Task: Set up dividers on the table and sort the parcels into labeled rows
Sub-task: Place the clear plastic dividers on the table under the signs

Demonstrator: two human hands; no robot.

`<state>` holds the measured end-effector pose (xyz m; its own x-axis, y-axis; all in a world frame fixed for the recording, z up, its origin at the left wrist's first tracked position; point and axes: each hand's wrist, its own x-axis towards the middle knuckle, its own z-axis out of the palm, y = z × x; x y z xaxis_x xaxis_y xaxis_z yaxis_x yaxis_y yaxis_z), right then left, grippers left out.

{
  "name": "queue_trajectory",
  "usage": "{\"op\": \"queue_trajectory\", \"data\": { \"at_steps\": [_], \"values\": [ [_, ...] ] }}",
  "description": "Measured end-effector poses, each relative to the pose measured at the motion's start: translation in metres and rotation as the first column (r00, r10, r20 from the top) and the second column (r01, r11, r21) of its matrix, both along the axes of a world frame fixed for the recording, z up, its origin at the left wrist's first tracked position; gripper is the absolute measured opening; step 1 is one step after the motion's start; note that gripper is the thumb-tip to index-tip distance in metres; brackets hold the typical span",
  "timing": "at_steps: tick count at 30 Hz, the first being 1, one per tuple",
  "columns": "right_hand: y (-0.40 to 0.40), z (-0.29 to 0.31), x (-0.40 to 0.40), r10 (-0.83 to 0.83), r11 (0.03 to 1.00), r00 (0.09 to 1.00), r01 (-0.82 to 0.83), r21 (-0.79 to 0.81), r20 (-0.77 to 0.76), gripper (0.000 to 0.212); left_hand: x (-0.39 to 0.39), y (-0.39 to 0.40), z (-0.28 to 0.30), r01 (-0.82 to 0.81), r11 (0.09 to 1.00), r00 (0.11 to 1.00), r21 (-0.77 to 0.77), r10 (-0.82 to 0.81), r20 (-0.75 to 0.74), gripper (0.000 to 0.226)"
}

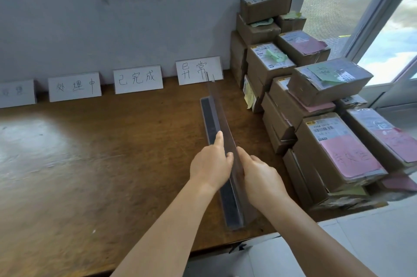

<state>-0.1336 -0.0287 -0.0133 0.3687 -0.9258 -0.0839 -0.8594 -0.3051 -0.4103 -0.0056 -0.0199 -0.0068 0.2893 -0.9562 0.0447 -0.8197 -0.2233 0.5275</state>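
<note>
A long clear plastic divider (211, 116) with a dark base strip stands on the brown table (101, 152), running from the front edge toward the wall. My left hand (209, 165) holds it from the left, index finger stretched along the strip. From the right, my right hand (259, 175) grips the upright clear sheet. Several white label cards lean on the wall; the rightmost card (198, 70) stands just behind the divider's far end. Cardboard parcels (316, 100) with pink and green notes are stacked on the table's right side.
Three more label cards (137, 79) line the wall to the left. A grey wall rises behind the table. A glass door (372, 17) stands at the right past the parcels. Pale floor tiles (338, 249) show beyond the table's front right corner.
</note>
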Motion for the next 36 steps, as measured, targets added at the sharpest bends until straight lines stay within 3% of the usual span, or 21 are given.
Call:
{"op": "queue_trajectory", "data": {
  "at_steps": [5,13,22,36],
  "values": [
    [-0.005,-0.004,0.005,-0.004,1.000,0.997,0.004,-0.008,-0.073,0.089,-0.006,0.000,0.007,-0.059,0.998,0.997,0.009,0.058,0.042,0.061],
    [-0.024,-0.006,-0.006,0.006,0.994,1.000,-0.008,-0.108,-0.017,0.072,0.004,-0.003,0.013,-0.125,0.990,0.991,0.063,0.121,0.056,0.059],
    [-0.035,0.000,-0.022,0.006,0.994,0.995,-0.018,-0.112,-0.104,0.074,0.006,-0.003,0.011,-0.157,0.982,0.987,0.100,0.152,0.057,0.059],
    [-0.095,0.009,-0.010,-0.019,0.990,0.977,-0.011,-0.138,-0.212,0.059,0.008,-0.017,0.005,-0.152,0.987,0.987,0.053,0.149,0.058,0.057]
  ]
}}
